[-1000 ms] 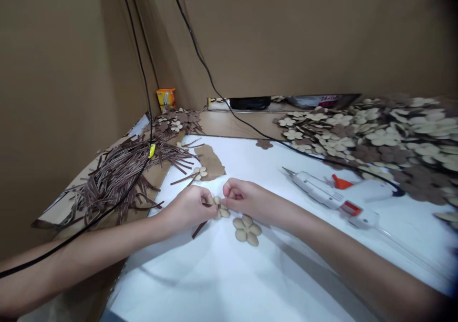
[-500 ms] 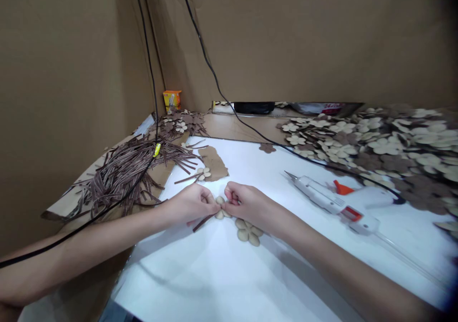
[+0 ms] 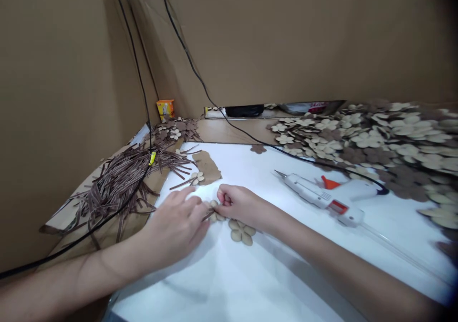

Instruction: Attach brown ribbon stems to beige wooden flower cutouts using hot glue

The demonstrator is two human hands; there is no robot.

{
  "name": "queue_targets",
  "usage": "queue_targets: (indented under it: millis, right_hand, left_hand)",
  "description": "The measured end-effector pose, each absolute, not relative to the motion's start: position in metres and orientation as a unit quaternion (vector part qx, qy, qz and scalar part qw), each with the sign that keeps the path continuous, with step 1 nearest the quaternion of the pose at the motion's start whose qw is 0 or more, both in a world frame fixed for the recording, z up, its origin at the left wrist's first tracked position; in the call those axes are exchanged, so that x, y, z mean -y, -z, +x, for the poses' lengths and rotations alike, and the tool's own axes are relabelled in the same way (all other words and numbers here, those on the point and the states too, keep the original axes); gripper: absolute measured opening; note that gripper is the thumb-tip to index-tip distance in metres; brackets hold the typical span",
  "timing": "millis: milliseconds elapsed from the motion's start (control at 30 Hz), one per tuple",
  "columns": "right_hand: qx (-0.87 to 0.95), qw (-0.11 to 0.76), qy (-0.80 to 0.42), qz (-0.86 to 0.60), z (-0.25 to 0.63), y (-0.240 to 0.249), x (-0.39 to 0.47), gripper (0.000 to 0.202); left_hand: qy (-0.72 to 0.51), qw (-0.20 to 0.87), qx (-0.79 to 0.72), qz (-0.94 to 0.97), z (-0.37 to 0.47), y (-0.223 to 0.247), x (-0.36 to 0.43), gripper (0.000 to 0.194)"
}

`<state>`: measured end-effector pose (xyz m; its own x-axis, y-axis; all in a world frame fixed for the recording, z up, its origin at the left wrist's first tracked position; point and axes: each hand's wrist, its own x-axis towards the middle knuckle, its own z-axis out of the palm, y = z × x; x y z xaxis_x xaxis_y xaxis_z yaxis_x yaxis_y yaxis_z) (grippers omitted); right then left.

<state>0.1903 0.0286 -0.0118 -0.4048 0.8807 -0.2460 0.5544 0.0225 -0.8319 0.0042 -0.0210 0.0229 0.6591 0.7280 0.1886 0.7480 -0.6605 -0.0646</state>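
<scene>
Between my hands, just above the white board [image 3: 186,293], is a small beige petal flower [image 3: 216,216] with a thin dark brown strip [image 3: 209,213] at its centre. My right hand [image 3: 234,202] is closed, with thumb and forefinger pinching the flower. My left hand [image 3: 179,224] shows its back, and its curled fingertips close on the strip beside the flower; the fingertips are partly hidden. A larger beige flower [image 3: 242,232] lies on the board just below my right hand.
A white glue gun [image 3: 322,195] lies to the right. Beige and brown flowers [image 3: 368,138] are heaped behind it. Brown strips [image 3: 121,179] pile up at the left, near a torn cardboard piece [image 3: 207,167] and a finished-looking flower on a strip [image 3: 197,178]. A black cable [image 3: 193,67] crosses the area.
My left hand has turned over, its back now facing up, and its fingers have shifted to the strip. My right hand keeps its pinch on the flower. The view has shifted slightly.
</scene>
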Motion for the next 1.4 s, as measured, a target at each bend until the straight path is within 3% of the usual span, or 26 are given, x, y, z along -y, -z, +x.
queue_targets:
  millis: [67,233,467,633,900,1033,1200,1400]
  right_hand:
    - [0.702,0.182,-0.464,-0.509,0.192,0.013,-0.030,0.015]
    - [0.714,0.200,-0.458,-0.490,0.196,0.020,-0.032,0.007]
    - [0.714,0.201,-0.469,-0.480,0.199,0.024,-0.030,0.006]
    - [0.691,0.187,-0.516,-0.471,0.199,0.012,-0.028,0.007]
    - [0.785,0.190,-0.271,-0.523,0.198,0.005,-0.017,0.013]
    - [0.814,0.234,-0.229,-0.481,0.200,0.013,-0.007,0.013]
    - [0.860,0.295,-0.164,-0.383,0.201,0.020,-0.004,0.016]
    - [0.892,0.264,-0.109,-0.351,0.202,0.018,0.002,0.021]
  left_hand:
    - [0.083,0.026,0.344,-0.935,0.005,-0.016,0.026,0.032]
    - [0.064,-0.041,0.369,-0.926,0.001,-0.007,0.029,0.041]
    - [0.059,0.003,0.354,-0.934,-0.005,-0.005,0.024,0.044]
    - [0.160,0.052,0.349,-0.922,-0.010,0.000,0.028,0.035]
    - [0.205,0.063,0.355,-0.910,-0.012,-0.006,0.011,0.036]
    - [0.139,0.023,0.371,-0.918,-0.010,-0.001,-0.010,0.029]
    - [0.170,0.064,0.330,-0.926,-0.010,0.012,-0.017,0.010]
    - [0.156,0.130,0.313,-0.928,-0.016,0.010,-0.002,0.010]
